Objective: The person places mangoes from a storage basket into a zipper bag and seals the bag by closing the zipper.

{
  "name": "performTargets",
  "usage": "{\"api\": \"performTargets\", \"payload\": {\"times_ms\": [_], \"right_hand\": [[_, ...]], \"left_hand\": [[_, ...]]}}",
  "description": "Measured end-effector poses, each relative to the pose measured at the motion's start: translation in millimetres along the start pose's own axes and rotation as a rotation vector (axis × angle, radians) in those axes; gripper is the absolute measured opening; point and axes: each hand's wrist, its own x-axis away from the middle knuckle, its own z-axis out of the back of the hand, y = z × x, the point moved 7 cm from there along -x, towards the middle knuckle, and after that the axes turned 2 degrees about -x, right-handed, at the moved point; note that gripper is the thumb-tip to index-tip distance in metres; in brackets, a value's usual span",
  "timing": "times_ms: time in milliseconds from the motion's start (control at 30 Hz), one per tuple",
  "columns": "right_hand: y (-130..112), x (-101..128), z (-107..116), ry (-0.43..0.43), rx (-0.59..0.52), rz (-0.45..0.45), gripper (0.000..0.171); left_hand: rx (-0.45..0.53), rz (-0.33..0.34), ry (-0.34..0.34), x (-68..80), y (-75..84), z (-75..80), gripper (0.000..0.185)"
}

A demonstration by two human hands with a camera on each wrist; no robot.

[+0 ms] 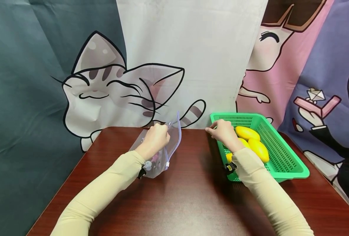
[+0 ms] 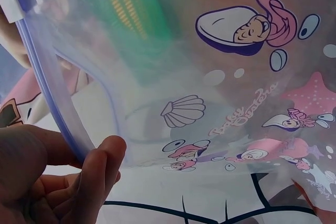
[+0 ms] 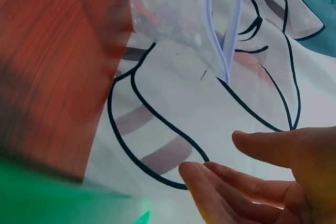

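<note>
- We see the left hand (image 1: 154,139) pinching the rim of a clear zipper bag (image 1: 165,147), thumb and fingers curled on its blue strip; the bag stands on the table (image 1: 189,196), left of the green basket (image 1: 283,157).
- We see the right hand (image 1: 223,131), fingers loosely spread and holding nothing, over the basket's near-left rim, beside three yellow mangoes (image 1: 254,142) inside.
</note>
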Motion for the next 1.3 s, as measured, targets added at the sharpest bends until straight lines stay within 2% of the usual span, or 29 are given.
{"api": "performTargets", "payload": {"times_ms": [267,400,633,933,1300], "right_hand": [[9,1,14,0.009,0.054,0.026,0.037],[16,-1,17,-0.015,0.092,0.055,0.037],[34,-5,16,-0.113,0.15,0.039,0.037],[53,-7,10,-0.268,0.119,0.052,0.037],[77,-9,3,-0.415,0.198,0.059,0.036]], "left_hand": [[-0.006,-0.009,0.02,1.2,-1.6,-0.1,0.017],[0.0,-0.005,0.016,0.8,-1.5,-0.5,0.015],[0.001,0.004,0.018,0.4,-0.6,0.2,0.014],[0.004,-0.008,0.022,0.8,0.1,-0.5,0.016],[-0.003,-0.01,0.02,-0.6,-0.2,-1.4,0.019]]}}
